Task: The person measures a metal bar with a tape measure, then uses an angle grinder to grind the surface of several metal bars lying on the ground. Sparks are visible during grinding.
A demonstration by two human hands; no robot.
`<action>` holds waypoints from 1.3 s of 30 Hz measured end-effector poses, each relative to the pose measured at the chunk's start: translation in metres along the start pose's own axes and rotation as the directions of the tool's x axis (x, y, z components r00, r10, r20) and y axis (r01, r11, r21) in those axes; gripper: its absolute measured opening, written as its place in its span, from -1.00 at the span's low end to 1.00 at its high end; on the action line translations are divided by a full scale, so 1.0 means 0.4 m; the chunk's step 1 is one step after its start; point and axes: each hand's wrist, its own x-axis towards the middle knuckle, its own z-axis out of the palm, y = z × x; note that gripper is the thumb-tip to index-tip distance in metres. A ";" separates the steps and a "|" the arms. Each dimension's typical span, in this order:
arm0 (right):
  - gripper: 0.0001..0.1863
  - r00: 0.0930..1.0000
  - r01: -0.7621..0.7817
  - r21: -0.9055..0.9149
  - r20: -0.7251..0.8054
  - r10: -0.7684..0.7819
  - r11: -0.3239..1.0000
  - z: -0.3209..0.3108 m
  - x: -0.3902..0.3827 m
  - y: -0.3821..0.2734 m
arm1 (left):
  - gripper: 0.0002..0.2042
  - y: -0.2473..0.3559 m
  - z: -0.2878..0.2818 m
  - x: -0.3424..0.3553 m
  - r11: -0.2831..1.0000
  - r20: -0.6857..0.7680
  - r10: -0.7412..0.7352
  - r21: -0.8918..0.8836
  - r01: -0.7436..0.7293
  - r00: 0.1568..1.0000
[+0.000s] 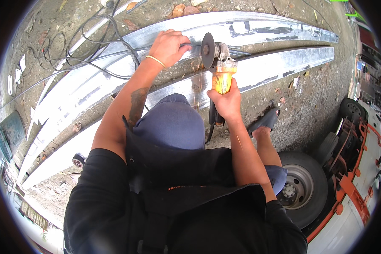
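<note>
My right hand (pixel 225 99) grips the orange body of an angle grinder (pixel 222 78). Its dark disc (pixel 207 50) stands near thin ribbed steel rods (pixel 241 53), with faint orange streaks below it; whether they touch is unclear. Just left of the disc, my left hand (pixel 167 48) has its fingers curled on the rods. Long curved pale metal strips (pixel 283 63) lie on the ground beneath and beside the rods. A looped black cable (pixel 127 78) crosses the strips at the left.
A truck wheel (pixel 300 186) and a white vehicle body (pixel 360 161) with orange-red parts are at my right. My sandaled foot (pixel 262 125) rests on rough concrete (pixel 309 97). Stones (pixel 178 10) and debris lie at the far edge; a small wheel (pixel 78 161) is at lower left.
</note>
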 end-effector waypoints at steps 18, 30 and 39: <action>-0.44 0.998 -0.042 -0.100 -0.040 0.038 0.994 0.016 -0.013 -0.020 | -0.83 0.030 -0.017 0.003 0.988 0.082 -0.016 0.154 0.003 0.996; -0.47 0.997 0.046 -0.041 -0.059 -0.049 0.998 0.023 -0.003 -0.012 | -0.83 0.019 0.013 0.003 0.983 0.033 0.007 0.182 -0.012 0.999; -0.48 0.993 0.096 -0.058 -0.066 -0.100 0.994 0.032 0.000 0.013 | -0.81 0.026 0.005 0.001 0.990 -0.009 -0.004 0.140 0.005 1.000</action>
